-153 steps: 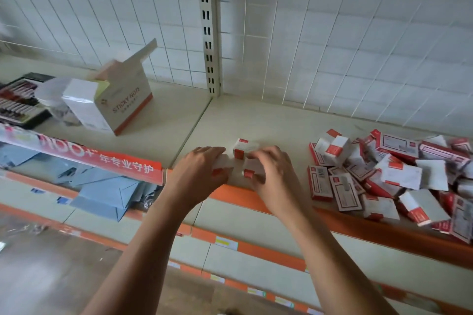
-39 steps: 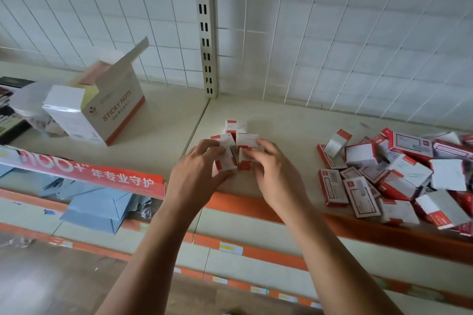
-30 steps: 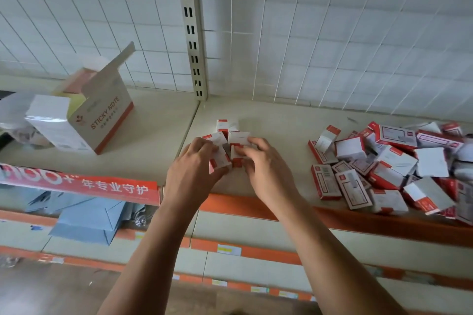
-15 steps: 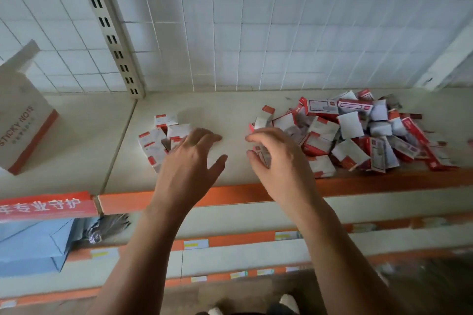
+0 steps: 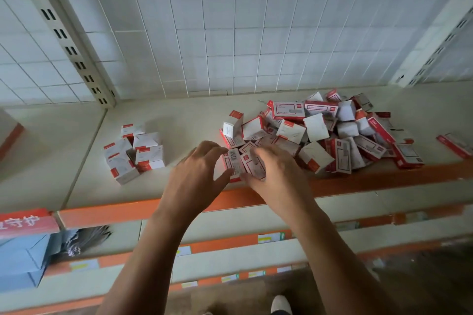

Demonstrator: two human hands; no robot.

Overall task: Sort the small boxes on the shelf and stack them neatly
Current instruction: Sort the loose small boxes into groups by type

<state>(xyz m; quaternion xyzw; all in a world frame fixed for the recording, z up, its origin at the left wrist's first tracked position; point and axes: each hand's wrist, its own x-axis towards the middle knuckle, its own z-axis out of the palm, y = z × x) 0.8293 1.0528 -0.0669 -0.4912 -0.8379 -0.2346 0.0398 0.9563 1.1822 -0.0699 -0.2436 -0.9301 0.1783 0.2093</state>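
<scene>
Your fingers on the left hand curl with the thumb to pinch a barcoded box. Your right hand curls round a second box that touches the first. Both boxes are at the front of the shelf, which is cream with an orange front lip and a white grid back.

The shelf's biggest load is a loose heap of small white-and-red boxes on the right. They lie tilted every way, just beside your right hand. Well to the left sits a cluster of the same boxes, packed touching, with red ends showing. At the left edge you can see the corner of a carton; its contents are hidden. One lone box lies at the far right.
</scene>
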